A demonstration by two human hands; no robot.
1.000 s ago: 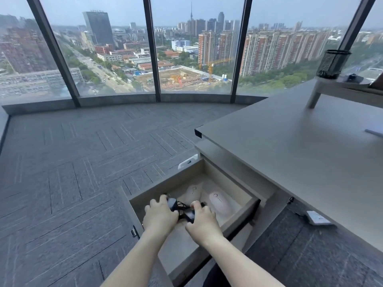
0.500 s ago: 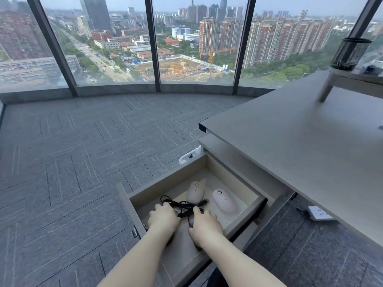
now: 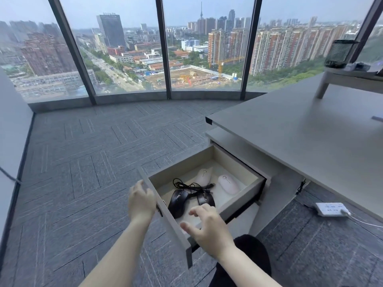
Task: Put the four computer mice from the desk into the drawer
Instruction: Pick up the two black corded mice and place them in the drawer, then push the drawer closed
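The open drawer [image 3: 241, 194] under the desk [image 3: 300, 137] holds several mice. Two pale pink mice lie at the back, one [image 3: 203, 176] to the left and one [image 3: 228, 184] to the right. Two black wired mice lie in front, a large one [image 3: 177, 201] and a smaller one [image 3: 205, 199], with tangled black cables [image 3: 190, 186] between them. My left hand [image 3: 141, 201] hovers by the drawer's front panel [image 3: 170, 212], fingers apart. My right hand [image 3: 209, 228] hangs over the drawer's near end, fingers spread, holding nothing.
A white power strip [image 3: 331, 209] with a cord lies on the grey carpet to the right. A monitor riser [image 3: 352, 78] with a black mesh pen cup [image 3: 339, 53] stands on the desk's far end. Floor-to-ceiling windows close off the far side.
Both hands let go of the black mice and cables and pulled back out of the drawer. The left hand moved outside the front panel. The black mice now lie uncovered.
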